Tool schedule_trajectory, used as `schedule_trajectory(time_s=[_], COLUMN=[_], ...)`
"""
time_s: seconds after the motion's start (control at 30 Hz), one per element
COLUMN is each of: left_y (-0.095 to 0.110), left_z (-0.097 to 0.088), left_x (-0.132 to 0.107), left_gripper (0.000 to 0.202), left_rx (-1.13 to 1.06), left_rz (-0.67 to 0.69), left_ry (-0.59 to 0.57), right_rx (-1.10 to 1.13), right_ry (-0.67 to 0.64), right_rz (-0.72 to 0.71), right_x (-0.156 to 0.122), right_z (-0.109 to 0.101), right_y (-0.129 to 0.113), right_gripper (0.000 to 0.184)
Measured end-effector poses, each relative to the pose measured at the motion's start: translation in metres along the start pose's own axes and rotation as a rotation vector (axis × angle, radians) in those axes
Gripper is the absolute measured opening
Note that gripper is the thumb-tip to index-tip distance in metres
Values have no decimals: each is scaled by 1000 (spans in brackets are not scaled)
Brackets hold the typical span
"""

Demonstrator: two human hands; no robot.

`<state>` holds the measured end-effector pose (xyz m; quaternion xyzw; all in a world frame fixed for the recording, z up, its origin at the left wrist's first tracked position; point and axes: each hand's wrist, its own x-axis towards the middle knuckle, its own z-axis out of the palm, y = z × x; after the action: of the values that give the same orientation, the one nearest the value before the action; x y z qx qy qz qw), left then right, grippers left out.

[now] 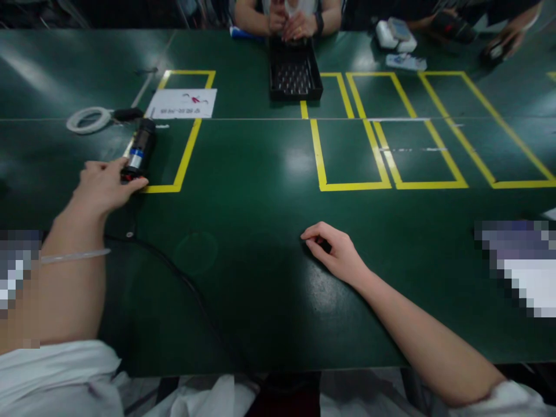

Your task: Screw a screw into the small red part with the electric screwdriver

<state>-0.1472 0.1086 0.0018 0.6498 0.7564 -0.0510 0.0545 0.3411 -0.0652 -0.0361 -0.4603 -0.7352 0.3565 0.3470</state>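
At the left, my left hand (102,182) reaches to a black cylindrical device (141,147) with a blue and silver band and some red at its near end. My thumb and forefinger are around that near end, and the other fingers are partly hidden. The device lies along the left side of a yellow-taped rectangle (186,159). My right hand (334,249) rests on the green table (256,278) near the middle, thumb and fingertips curled together with nothing visible in them.
A black cable (186,281) runs to the table's near edge. Beyond the device are a white coiled cord (89,120) and a printed sheet (182,103). Across the table, a person's hands (293,23) are above a black tray (295,75); another person's hand (506,46) is farther right.
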Motion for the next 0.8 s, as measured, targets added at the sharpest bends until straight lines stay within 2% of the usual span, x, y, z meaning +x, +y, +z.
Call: schedule_trajectory(time_s=[0.07,0.13,0.23,0.37,0.6,0.8], left_y=[0,6,19,30,25,15], left_z=[-2,-2,1,6,13,26], left_x=[-3,-10,-23,-31,-23,-18], left_gripper=[82,80,71,58,52,47], left_rx=[14,21,5,-2,-47,-218], left_rz=[-96,-129,-109,-51,-104,-185], left_ry=[22,91,220,258,344,423], right_rx=[-3,-6,-11,-17,-13,30], right_ry=[-3,-5,-5,-7,-18,-2], right_rz=[-3,-4,-4,-1,12,47], right_x=[0,0,1,1,0,0], right_z=[0,0,1,1,1,3], right_y=[0,0,1,1,-1,1], right_gripper=[13,13,13,13,13,11])
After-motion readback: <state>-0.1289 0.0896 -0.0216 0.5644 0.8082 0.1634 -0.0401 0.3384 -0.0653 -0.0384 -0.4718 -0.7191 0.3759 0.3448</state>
